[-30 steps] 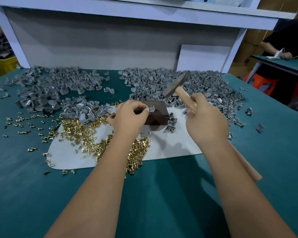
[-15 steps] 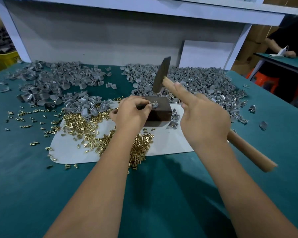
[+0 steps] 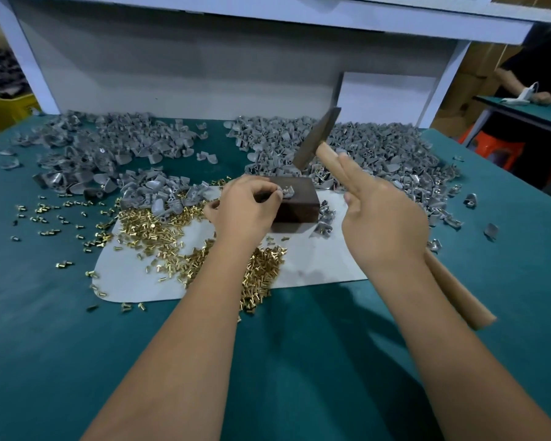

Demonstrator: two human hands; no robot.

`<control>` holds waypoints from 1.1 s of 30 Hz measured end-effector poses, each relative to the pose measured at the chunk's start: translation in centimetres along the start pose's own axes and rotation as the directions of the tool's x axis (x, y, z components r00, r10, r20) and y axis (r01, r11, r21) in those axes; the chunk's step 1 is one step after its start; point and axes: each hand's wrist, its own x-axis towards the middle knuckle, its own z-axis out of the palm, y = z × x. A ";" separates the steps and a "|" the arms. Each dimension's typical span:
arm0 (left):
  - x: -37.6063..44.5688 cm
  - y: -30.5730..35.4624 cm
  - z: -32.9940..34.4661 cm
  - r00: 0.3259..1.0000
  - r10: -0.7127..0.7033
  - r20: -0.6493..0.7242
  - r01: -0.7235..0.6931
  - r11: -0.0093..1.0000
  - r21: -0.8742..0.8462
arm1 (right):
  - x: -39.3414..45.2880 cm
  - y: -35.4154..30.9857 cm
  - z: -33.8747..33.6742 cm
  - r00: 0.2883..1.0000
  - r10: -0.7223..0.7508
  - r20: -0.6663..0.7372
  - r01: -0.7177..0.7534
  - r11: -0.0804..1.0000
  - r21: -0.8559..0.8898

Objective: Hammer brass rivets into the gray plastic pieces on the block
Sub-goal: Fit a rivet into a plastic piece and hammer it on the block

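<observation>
A dark brown block [image 3: 298,203] stands on a white mat [image 3: 318,262] at the table's middle. On its top left lies a gray plastic piece [image 3: 287,192], which my left hand [image 3: 245,208] pinches with curled fingertips. My right hand [image 3: 384,214] grips the wooden handle of a hammer [image 3: 326,154], index finger stretched along it. The dark metal hammer head [image 3: 315,138] is raised above and behind the block, apart from the piece. Brass rivets [image 3: 159,230] lie heaped on the mat's left and under my left forearm.
Two large heaps of gray plastic pieces [image 3: 109,154] [image 3: 379,148] fill the back of the teal table [image 3: 45,345]. Loose rivets [image 3: 45,211] dot the left side. A white board wall [image 3: 188,65] stands behind. Another person's arm [image 3: 522,87] rests at a far-right table.
The hammer head swung up from low over the block to an upright raised pose, then shifted slightly right. My left hand has stayed pinching the gray piece on the block.
</observation>
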 end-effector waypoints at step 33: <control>0.7 -0.2 -0.2 0.998 0.019 0.060 -0.010 0.990 -0.142 | 3.0 -3.7 6.1 0.993 -0.097 0.062 0.076 0.955 0.287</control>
